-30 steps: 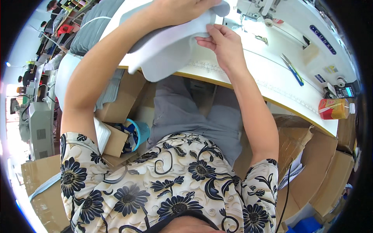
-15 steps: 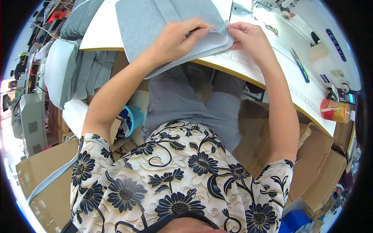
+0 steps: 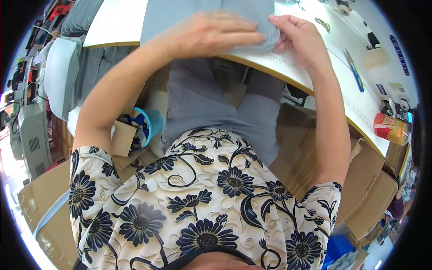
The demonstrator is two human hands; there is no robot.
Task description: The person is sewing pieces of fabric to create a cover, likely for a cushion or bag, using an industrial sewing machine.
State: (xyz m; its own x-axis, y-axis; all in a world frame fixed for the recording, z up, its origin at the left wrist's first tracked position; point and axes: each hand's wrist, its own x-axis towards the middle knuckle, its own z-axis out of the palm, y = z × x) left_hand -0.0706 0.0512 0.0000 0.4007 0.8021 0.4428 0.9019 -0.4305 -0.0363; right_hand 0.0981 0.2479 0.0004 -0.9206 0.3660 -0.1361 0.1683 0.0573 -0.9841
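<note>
A grey-blue fabric piece (image 3: 180,20) lies at the near edge of the white sewing table, its far end cut off by the top of the picture. My left hand (image 3: 216,33), smeared by motion, is stretched flat over the fabric with its fingers pointing right. At the piece's right corner my right hand (image 3: 299,38) is closed, thumb and fingers pinching the edge. The pale underside of the fabric does not show.
Blue-handled snips (image 3: 354,74) and a red-and-yellow jar (image 3: 390,128) are on the table's right part, beside the sewing machine. Grey fabric pieces (image 3: 63,76) hang in stacks at left. Below stand a blue basket (image 3: 155,128) and cardboard (image 3: 360,180).
The lifted front flap of the fabric now lies flat, hiding the white layer. My left hand has gone from pinching the edge to lying flat on top; my right stays at the corner.
</note>
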